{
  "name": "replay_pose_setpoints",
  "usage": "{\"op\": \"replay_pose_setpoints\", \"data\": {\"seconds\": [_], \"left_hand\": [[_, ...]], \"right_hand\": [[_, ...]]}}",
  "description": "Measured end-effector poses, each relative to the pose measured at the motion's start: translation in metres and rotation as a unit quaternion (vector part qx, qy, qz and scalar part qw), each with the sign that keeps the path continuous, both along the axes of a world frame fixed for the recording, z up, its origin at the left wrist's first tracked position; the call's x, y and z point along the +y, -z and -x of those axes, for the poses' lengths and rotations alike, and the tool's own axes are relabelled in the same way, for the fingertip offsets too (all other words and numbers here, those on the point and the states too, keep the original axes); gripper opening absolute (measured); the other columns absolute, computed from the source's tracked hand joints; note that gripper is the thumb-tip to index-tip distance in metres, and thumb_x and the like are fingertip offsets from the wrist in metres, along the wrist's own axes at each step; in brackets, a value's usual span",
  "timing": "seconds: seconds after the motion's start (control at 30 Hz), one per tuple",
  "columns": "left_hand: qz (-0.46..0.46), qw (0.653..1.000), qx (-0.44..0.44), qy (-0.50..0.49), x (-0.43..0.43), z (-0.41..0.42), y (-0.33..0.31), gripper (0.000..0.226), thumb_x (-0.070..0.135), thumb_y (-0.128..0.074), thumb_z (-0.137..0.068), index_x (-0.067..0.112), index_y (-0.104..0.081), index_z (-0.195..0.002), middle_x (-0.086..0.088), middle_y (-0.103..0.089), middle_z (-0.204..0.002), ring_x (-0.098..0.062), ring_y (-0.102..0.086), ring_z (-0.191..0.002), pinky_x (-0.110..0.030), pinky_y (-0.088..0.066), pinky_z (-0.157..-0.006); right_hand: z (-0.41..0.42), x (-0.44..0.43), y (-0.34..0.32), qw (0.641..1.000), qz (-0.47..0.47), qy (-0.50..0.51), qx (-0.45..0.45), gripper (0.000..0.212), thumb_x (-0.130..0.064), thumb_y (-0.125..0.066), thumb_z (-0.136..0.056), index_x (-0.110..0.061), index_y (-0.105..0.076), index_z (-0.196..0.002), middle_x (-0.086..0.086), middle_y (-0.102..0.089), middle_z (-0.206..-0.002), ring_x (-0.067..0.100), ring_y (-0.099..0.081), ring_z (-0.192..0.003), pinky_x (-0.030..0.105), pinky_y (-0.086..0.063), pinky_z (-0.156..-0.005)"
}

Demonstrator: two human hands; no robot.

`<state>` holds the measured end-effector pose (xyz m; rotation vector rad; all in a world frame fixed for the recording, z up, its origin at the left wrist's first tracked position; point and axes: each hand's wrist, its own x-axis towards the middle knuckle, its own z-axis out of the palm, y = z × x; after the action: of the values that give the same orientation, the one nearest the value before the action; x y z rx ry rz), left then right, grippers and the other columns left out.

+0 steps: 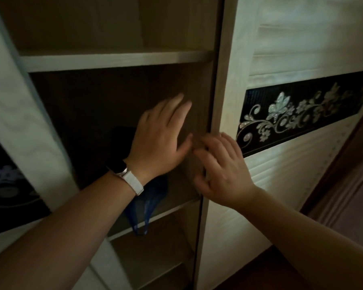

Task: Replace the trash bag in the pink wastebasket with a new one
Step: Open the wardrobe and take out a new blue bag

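I face an open wardrobe with wooden shelves. My left hand (pixel 161 139), with a white-strapped watch on its wrist, reaches into the middle shelf space with its fingers spread, holding nothing. My right hand (pixel 222 170) is at the front edge of the wardrobe's right side panel (pixel 216 84), fingers apart and slightly blurred. A blue plastic bag (pixel 147 204) hangs over the front of the middle shelf (pixel 176 208), below my left wrist. A dark object (pixel 122 139) sits deeper on that shelf, partly hidden by my hand. The pink wastebasket is not in view.
A white sliding door with a black floral band (pixel 298 114) stands to the right. Another white door panel (pixel 19 122) is at the left. An upper shelf (pixel 113 59) and lower shelves (pixel 155 266) are visible. Dark wooden floor (pixel 270 275) lies at the bottom right.
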<state>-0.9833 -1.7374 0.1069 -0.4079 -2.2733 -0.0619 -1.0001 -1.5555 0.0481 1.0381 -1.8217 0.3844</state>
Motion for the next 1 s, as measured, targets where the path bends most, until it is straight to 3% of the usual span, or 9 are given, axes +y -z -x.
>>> {"op": "replay_pose_setpoints", "data": {"seconds": [0.1, 0.2, 0.3, 0.5, 0.63, 0.73, 0.9, 1.0], "left_hand": [[-0.073, 0.991, -0.099, -0.054, -0.015, -0.013, 0.038, 0.06, 0.041, -0.054, -0.092, 0.018, -0.035, -0.144, -0.006, -0.036, -0.151, -0.025, -0.036, -0.137, -0.043, -0.035, -0.106], [-0.144, 0.97, -0.164, -0.106, -0.029, -0.032, 0.085, 0.059, 0.036, -0.059, -0.091, 0.017, -0.038, -0.143, -0.006, -0.039, -0.148, -0.026, -0.039, -0.134, -0.041, -0.037, -0.106], [-0.141, 0.952, -0.225, -0.152, -0.037, -0.052, 0.134, 0.058, 0.032, -0.064, -0.087, 0.014, -0.044, -0.138, -0.008, -0.046, -0.143, -0.029, -0.046, -0.127, -0.041, -0.043, -0.1], [-0.208, 0.901, -0.302, -0.233, -0.036, -0.079, 0.2, 0.06, 0.034, -0.061, -0.081, 0.022, -0.041, -0.136, -0.005, -0.05, -0.128, -0.027, -0.052, -0.112, -0.037, -0.049, -0.088], [-0.225, 0.875, -0.317, -0.287, -0.034, -0.087, 0.225, 0.044, 0.038, -0.058, -0.079, 0.022, -0.05, -0.119, -0.003, -0.054, -0.116, -0.025, -0.055, -0.105, -0.037, -0.051, -0.08], [-0.189, 0.871, -0.336, -0.304, -0.037, -0.086, 0.241, 0.037, 0.04, -0.045, -0.079, 0.023, -0.058, -0.109, -0.002, -0.055, -0.116, -0.024, -0.056, -0.107, -0.037, -0.051, -0.084], [-0.222, 0.89, -0.292, -0.269, -0.036, -0.087, 0.249, 0.03, 0.028, -0.047, -0.082, 0.018, -0.069, -0.099, -0.005, -0.064, -0.109, -0.026, -0.061, -0.096, -0.036, -0.053, -0.076], [-0.229, 0.912, -0.274, -0.202, -0.032, -0.09, 0.251, 0.028, 0.027, -0.047, -0.086, 0.015, -0.069, -0.097, -0.005, -0.067, -0.101, -0.023, -0.062, -0.094, -0.032, -0.05, -0.077]], "right_hand": [[-0.006, -0.01, 0.016, 0.997, -0.037, -0.027, -0.06, 0.031, -0.025, -0.061, -0.085, -0.005, -0.067, -0.108, 0.016, -0.064, -0.116, 0.029, -0.058, -0.109, 0.042, -0.04, -0.099], [-0.005, -0.02, 0.044, 0.983, -0.094, -0.037, -0.151, 0.036, -0.029, -0.056, -0.086, -0.008, -0.063, -0.114, 0.014, -0.063, -0.115, 0.028, -0.06, -0.1, 0.039, -0.049, -0.082], [0.0, -0.03, 0.072, 0.956, -0.156, -0.036, -0.245, 0.041, -0.036, -0.05, -0.086, -0.013, -0.059, -0.119, 0.009, -0.062, -0.115, 0.026, -0.062, -0.093, 0.037, -0.052, -0.072], [0.013, -0.051, 0.121, 0.881, -0.225, -0.022, -0.416, 0.051, -0.041, -0.046, -0.094, -0.025, -0.036, -0.141, 0.0, -0.041, -0.144, 0.021, -0.047, -0.121, 0.033, -0.045, -0.093], [0.015, -0.063, 0.143, 0.871, -0.231, -0.053, -0.429, 0.052, -0.039, -0.048, -0.093, -0.024, -0.036, -0.142, 0.001, -0.042, -0.144, 0.022, -0.047, -0.122, 0.032, -0.044, -0.094], [0.012, -0.071, 0.158, 0.88, -0.229, -0.076, -0.409, 0.053, -0.035, -0.052, -0.092, -0.021, -0.039, -0.142, 0.004, -0.046, -0.142, 0.023, -0.047, -0.123, 0.032, -0.042, -0.094], [0.007, -0.082, 0.171, 0.873, -0.248, -0.082, -0.413, 0.058, -0.038, -0.053, -0.092, -0.025, -0.033, -0.145, 0.004, -0.04, -0.144, 0.025, -0.042, -0.127, 0.04, -0.043, -0.098], [0.006, -0.085, 0.177, 0.87, -0.24, -0.089, -0.421, 0.06, -0.05, -0.046, -0.09, -0.026, -0.033, -0.144, 0.004, -0.041, -0.142, 0.025, -0.043, -0.125, 0.043, -0.046, -0.095]]}}
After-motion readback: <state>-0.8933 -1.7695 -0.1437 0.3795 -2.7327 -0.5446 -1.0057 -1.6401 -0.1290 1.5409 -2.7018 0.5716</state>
